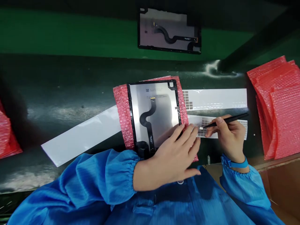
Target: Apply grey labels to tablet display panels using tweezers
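Note:
A display panel (161, 117) with a metal back and a black curved flex cable (144, 118) lies on a red bubble-wrap bag (124, 115) in front of me. Over the panel's lower right corner and the bag's edge rests my left hand (174, 156), its fingers stretched out. Black tweezers (231, 119) are pinched in my right hand (231, 137). Their tip is at a small white piece (201, 128) above a white strip with a grid of small grey stickers (242, 126). Whether the tip grips the piece or only touches it, I cannot tell.
Another display panel (168, 28) sits on the raised green ledge at the back. More red bubble-wrap bags are stacked at the right (281, 109), with others at the left edge (8, 134). A second sticker strip (217, 98) and a long white strip (86, 134) extend from beneath the bag.

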Demonstrator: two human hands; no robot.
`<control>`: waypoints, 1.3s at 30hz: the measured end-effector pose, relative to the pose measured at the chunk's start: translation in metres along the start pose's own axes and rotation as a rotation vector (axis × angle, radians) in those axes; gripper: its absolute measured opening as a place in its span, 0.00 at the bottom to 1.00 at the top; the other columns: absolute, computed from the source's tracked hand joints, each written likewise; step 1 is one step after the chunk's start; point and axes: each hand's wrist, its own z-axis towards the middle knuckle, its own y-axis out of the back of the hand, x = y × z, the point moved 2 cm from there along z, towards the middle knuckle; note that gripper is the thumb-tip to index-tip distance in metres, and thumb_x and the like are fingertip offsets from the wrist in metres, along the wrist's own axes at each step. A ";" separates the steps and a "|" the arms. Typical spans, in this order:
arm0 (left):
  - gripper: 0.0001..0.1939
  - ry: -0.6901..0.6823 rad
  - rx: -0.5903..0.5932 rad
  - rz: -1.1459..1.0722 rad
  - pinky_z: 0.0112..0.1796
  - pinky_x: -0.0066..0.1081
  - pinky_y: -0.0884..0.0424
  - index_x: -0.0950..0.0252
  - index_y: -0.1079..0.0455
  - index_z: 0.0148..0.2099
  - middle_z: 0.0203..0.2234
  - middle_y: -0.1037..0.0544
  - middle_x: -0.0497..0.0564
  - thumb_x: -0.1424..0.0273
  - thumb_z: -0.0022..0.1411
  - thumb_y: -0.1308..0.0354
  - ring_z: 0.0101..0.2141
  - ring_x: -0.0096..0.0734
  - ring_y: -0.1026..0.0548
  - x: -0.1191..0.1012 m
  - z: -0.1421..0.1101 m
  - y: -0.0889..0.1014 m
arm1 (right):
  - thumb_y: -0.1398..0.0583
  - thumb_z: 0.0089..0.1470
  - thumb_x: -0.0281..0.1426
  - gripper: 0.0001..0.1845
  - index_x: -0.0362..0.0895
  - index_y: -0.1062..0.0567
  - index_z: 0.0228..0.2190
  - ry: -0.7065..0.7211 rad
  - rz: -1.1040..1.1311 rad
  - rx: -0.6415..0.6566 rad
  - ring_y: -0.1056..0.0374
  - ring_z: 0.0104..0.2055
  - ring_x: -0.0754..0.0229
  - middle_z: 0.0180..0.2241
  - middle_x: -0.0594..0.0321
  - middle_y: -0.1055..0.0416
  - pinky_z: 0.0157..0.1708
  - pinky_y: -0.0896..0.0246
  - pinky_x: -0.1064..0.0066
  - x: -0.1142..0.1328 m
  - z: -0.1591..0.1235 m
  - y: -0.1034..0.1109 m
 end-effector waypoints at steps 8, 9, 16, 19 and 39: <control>0.42 0.245 0.175 0.061 0.51 0.47 0.30 0.79 0.31 0.64 0.37 0.16 0.64 0.42 0.71 0.47 0.34 0.49 0.18 0.031 -0.051 0.038 | 0.30 0.61 0.40 0.12 0.46 0.21 0.33 0.084 0.010 0.302 0.19 0.23 0.56 0.25 0.63 0.18 0.27 0.19 0.66 0.051 0.016 -0.104; 0.45 0.276 0.182 0.101 0.54 0.49 0.32 0.81 0.33 0.66 0.36 0.16 0.65 0.41 0.70 0.46 0.33 0.49 0.18 0.038 -0.054 0.038 | 0.30 0.61 0.40 0.12 0.46 0.21 0.33 0.078 0.020 0.344 0.19 0.24 0.55 0.26 0.63 0.17 0.27 0.19 0.67 0.054 0.018 -0.121; 0.48 0.294 0.128 0.101 0.59 0.54 0.39 0.84 0.35 0.68 0.33 0.15 0.66 0.41 0.70 0.46 0.38 0.57 0.17 0.058 -0.060 0.027 | 0.30 0.57 0.51 0.22 0.45 0.23 0.30 0.025 -0.032 0.456 0.19 0.24 0.57 0.24 0.63 0.19 0.24 0.20 0.71 0.055 0.030 -0.186; 0.48 0.311 0.159 0.075 0.59 0.54 0.38 0.83 0.34 0.68 0.27 0.16 0.61 0.40 0.70 0.46 0.30 0.51 0.18 0.055 -0.059 0.025 | 0.31 0.57 0.53 0.23 0.45 0.23 0.31 0.016 -0.079 0.454 0.19 0.23 0.56 0.23 0.63 0.19 0.25 0.20 0.70 0.054 0.033 -0.187; 0.36 0.321 0.126 -0.046 0.61 0.54 0.37 0.72 0.26 0.57 0.30 0.16 0.58 0.44 0.64 0.36 0.33 0.50 0.17 0.069 -0.057 0.030 | 0.32 0.62 0.45 0.15 0.45 0.21 0.33 0.015 -0.127 0.453 0.19 0.24 0.59 0.25 0.64 0.18 0.25 0.21 0.72 0.047 0.032 -0.183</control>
